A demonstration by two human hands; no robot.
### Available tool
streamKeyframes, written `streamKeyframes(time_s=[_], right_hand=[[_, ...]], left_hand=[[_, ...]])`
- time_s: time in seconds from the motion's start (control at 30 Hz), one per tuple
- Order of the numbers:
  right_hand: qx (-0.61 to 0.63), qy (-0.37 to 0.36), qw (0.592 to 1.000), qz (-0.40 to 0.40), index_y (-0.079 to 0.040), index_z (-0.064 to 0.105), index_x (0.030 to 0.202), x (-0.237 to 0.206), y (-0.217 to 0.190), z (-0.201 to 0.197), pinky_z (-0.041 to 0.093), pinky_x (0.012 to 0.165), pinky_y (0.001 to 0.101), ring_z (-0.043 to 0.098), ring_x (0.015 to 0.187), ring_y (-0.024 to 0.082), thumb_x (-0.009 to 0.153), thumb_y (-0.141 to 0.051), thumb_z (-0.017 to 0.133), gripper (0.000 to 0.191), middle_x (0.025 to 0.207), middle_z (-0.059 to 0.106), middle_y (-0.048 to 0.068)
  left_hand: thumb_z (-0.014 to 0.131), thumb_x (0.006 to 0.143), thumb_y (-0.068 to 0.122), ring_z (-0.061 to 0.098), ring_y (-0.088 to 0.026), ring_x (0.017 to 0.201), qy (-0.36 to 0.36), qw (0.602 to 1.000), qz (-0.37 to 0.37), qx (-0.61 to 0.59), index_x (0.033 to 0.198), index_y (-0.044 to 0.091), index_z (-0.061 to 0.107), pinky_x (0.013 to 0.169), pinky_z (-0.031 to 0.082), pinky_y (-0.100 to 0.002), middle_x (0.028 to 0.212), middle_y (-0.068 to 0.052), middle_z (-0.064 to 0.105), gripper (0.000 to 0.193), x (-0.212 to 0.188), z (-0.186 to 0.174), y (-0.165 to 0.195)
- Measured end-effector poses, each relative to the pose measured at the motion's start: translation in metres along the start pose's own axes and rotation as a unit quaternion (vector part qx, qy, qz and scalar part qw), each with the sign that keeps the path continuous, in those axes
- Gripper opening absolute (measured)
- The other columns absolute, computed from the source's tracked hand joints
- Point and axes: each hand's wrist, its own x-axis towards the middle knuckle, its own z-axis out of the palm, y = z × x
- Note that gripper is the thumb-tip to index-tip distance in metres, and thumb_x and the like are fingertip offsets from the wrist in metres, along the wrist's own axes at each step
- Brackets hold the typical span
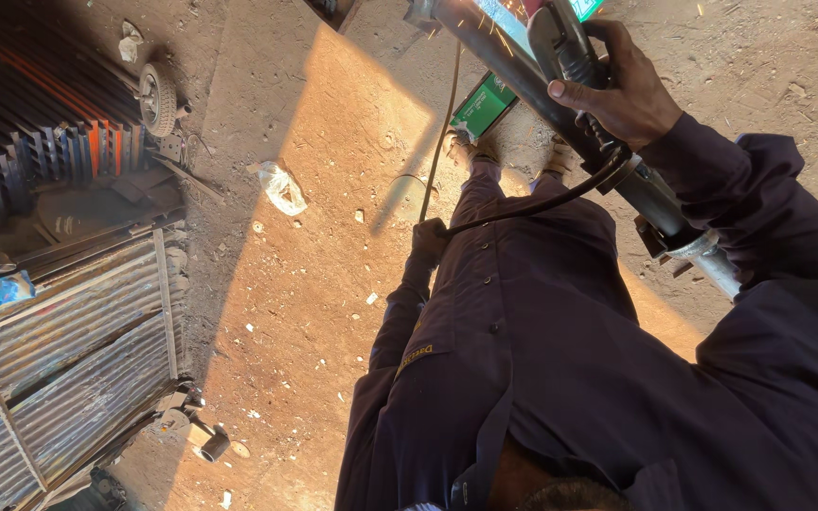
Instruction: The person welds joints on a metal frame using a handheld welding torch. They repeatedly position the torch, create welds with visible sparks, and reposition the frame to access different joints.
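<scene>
Navy coverall (560,341), green box (485,104), orange-streaked grille (49,142)

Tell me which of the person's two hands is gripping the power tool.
The right hand, raised at the upper right, grips the dark grinder by the metal pipe. The left hand hangs low, holding only the black cable.

Right hand (617,90): I see it raised at upper right, fingers curled around a dark grip, thumb lying along the top; knuckles face the camera.
Right arm: sleeved in dark blue, it runs from the lower right edge up to the wrist, bent at the elbow.
Left hand (428,238): I see it low beside the body, closed in a loose fist with a dark cable passing at it; whether it grips the cable I cannot tell.
Left arm: dark-sleeved, hanging almost straight down along the torso.
</scene>
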Motion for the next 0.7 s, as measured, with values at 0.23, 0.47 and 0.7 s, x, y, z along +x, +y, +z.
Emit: streamKeyframes(time_s=[0.23,0.47,0.7], right_hand=[[-0.114,0.023,0.988,-0.105,-0.002,0.034,0.153,-0.0081,0.001,-0.0039,0.061,0.095,0.048,0.074,0.11,0.038,0.099,-0.045,0.084,0.085,0.118,0.068,0.028],[-0.165,0.01,0.975,-0.146,-0.003,0.031,0.156,-0.0082,0.0038,-0.0004,0.061,0.091,0.0515,0.073,0.11,0.044,0.098,-0.045,0.082,0.089,0.124,0.067,0.032],[-0.174,-0.002,0.972,-0.16,-0.001,0.028,0.158,-0.0056,0.0087,0.0014,0.061,0.09,0.0515,0.073,0.106,0.046,0.098,-0.046,0.081,0.092,0.122,0.066,0.034]], left_hand=[[0.083,0.076,0.017,0.055,-0.02,0.049,0.011,0.998,-0.02,-0.054,0.064,0.005,0.063,0.049,0.045,-0.038,0.058,-0.013,0.062,0.027,-0.0027,0.0038,-0.0005],[0.085,0.076,0.017,0.053,-0.018,0.049,0.021,0.998,-0.002,-0.066,0.063,0.004,0.06,0.048,0.043,-0.037,0.057,-0.012,0.06,0.031,-0.0005,0.0041,0.0042],[0.088,0.076,0.019,0.049,-0.018,0.05,0.018,0.997,-0.031,-0.063,0.063,0.003,0.06,0.048,0.042,-0.038,0.056,-0.012,0.058,0.035,-0.0031,0.0062,0.0038]])
